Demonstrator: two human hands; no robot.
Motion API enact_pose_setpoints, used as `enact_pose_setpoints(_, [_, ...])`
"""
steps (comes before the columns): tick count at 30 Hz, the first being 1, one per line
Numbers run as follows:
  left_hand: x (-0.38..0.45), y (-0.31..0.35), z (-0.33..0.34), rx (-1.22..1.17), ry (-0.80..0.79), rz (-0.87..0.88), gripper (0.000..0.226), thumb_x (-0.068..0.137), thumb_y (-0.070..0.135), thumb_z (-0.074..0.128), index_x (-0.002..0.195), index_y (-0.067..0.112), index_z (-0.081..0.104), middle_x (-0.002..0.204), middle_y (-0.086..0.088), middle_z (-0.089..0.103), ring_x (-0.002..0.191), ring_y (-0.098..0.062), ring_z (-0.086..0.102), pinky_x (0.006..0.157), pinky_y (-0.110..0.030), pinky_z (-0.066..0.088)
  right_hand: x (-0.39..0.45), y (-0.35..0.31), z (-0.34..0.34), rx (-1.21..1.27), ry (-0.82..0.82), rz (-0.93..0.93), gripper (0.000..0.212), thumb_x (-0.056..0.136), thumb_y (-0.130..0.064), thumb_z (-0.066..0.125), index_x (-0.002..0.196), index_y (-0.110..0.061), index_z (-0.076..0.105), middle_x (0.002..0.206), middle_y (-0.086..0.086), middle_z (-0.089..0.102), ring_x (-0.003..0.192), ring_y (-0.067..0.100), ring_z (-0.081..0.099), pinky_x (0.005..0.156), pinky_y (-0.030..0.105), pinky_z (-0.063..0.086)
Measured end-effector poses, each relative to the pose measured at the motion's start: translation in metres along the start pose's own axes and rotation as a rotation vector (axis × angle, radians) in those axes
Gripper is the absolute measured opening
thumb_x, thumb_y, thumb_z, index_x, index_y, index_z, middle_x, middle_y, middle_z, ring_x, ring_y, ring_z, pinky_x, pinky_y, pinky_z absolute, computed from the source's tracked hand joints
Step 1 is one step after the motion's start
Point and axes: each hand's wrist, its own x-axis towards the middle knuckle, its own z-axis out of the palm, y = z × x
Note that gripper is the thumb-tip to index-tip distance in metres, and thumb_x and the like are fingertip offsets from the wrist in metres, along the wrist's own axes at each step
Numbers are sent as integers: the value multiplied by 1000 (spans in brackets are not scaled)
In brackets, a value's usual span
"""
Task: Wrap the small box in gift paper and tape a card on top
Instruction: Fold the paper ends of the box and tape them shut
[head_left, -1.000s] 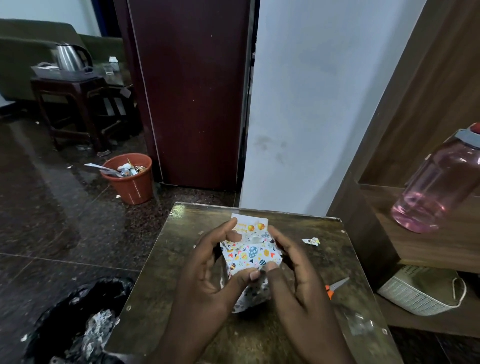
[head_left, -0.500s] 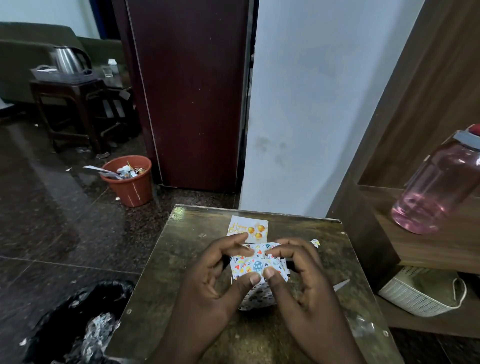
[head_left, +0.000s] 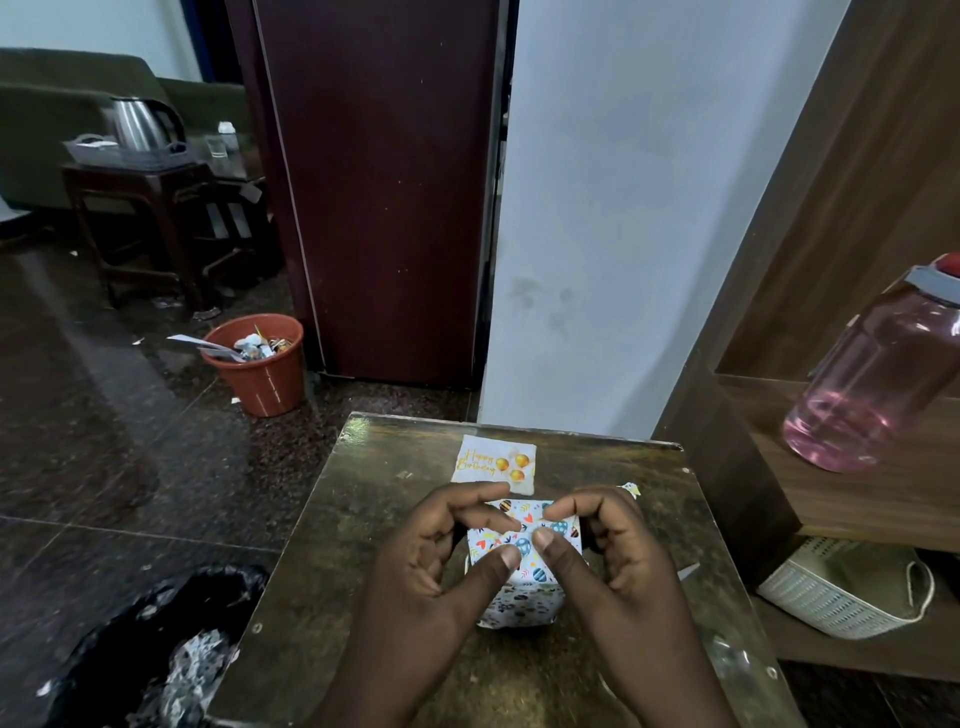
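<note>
The small box wrapped in white paper with bright egg and heart prints sits on the shiny dark brown wooden table, right between the two hands. The left hand curls around the box's left side, with its thumb pressed on the top and its fingers bent over the far edge. The right hand does the same on the right side, thumb on top, fingers curled over the far edge. The two thumb tips almost meet in the middle of the box top. Just past the fingers lies a small white card with gold "Happy Birthday" words and gold balloons, flat on the table. A tiny scrap of the printed paper lies just beyond the right hand. Far off to the right of the right hand, a pink see-through plastic bottle stands on a brown wooden shelf.
</note>
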Motion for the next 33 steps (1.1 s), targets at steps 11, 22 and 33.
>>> enact_pose_setpoints(11, [-1,-5,7,-97,7,2,47,85,7,73,123,33,69,124,-5,73,126,-19,64,100,-23,50,0,-8,-6,-114,-55,-20,9,93,-35,68,96,-36,76,106,-7,57,96,18,59,80,17,44])
enact_pose_setpoints(22, [-1,-4,5,3,31,-31,24,95,16,71,111,34,74,111,-2,75,117,-20,68,99,-36,50,-2,-10,-4,-210,-58,-86,7,98,-28,64,96,-33,68,108,-9,58,99,18,60,81,24,47])
enact_pose_setpoints(33, [2,-9,-2,219,-2,63,39,101,42,58,139,34,62,150,22,54,144,-2,44,116,-25,37,6,17,-57,-323,320,354,20,96,-15,65,84,-29,73,88,-11,74,89,8,68,74,29,47])
